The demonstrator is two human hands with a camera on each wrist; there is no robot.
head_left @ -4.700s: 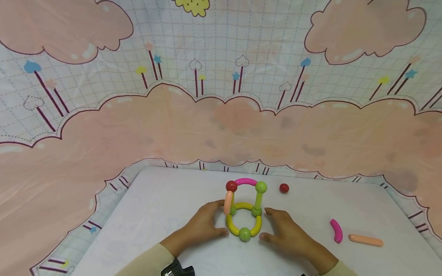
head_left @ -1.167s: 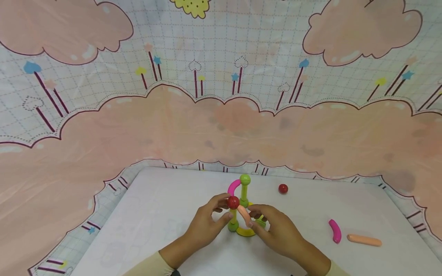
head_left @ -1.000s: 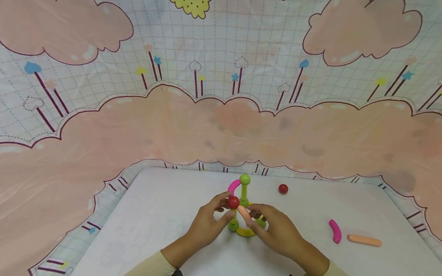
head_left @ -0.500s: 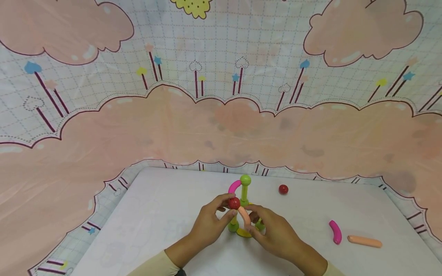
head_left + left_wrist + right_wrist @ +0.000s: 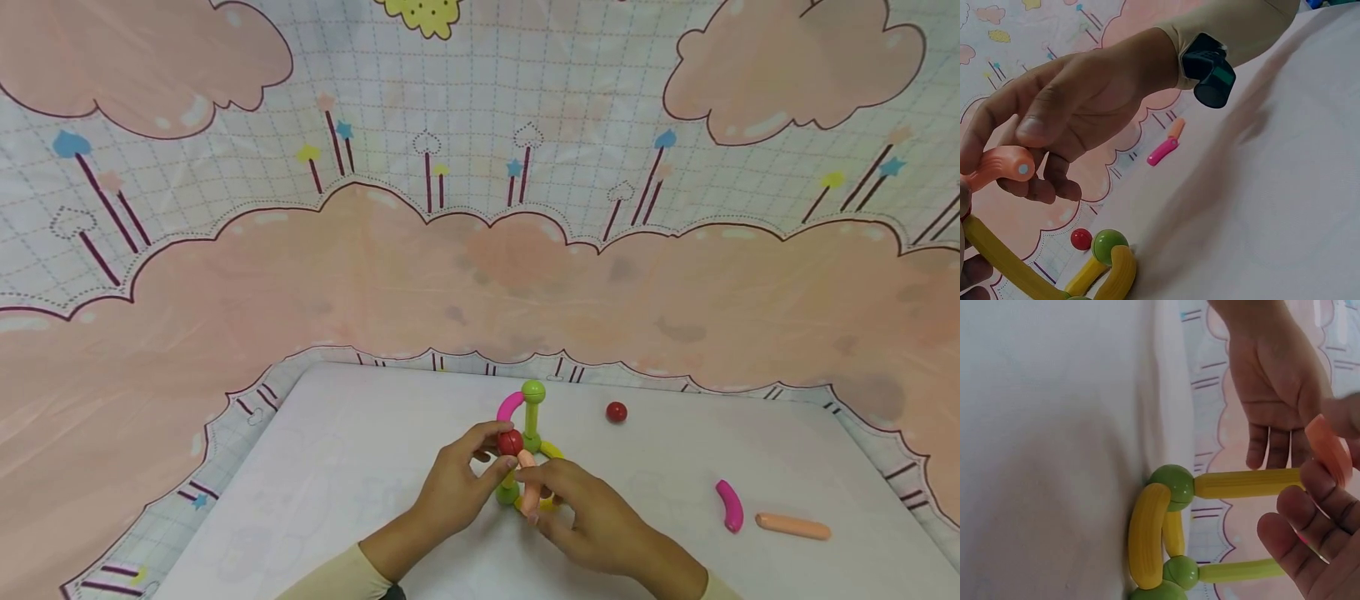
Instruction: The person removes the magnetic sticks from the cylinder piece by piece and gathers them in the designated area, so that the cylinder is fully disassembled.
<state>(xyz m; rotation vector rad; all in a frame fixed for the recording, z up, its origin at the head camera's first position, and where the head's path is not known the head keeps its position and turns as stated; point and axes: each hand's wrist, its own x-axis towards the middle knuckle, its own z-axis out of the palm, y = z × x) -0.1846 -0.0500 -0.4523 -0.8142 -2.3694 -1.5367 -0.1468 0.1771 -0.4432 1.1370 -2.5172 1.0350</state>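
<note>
A toy frame of balls and sticks stands on the table in front of me. My left hand (image 5: pixel 459 483) holds its red ball (image 5: pixel 510 442) between thumb and fingers. Beside that ball, my right hand (image 5: pixel 592 512) pinches a curved orange stick (image 5: pixel 531 487), whose free end shows a pale round tip in the left wrist view. Below the red ball runs a yellow upright stick (image 5: pixel 1247 484) down to a green ball (image 5: pixel 1172 487). A curved pink stick (image 5: pixel 510 408) links the red ball with the top green ball (image 5: pixel 533 392). Curved yellow sticks (image 5: pixel 1147 537) form the base, partly hidden by my right hand.
A loose red ball (image 5: pixel 617 412) lies behind the frame to the right. Farther right on the white table (image 5: pixel 315 467) are a curved pink stick (image 5: pixel 729 506) and a straight orange stick (image 5: pixel 792 526). A cloud-patterned cloth (image 5: pixel 480 283) hangs behind.
The frame has been turned, bringing the red ball nearer. My hands moved from its sides to the red ball and orange stick. In the last half second, the orange stick swung round toward me.
</note>
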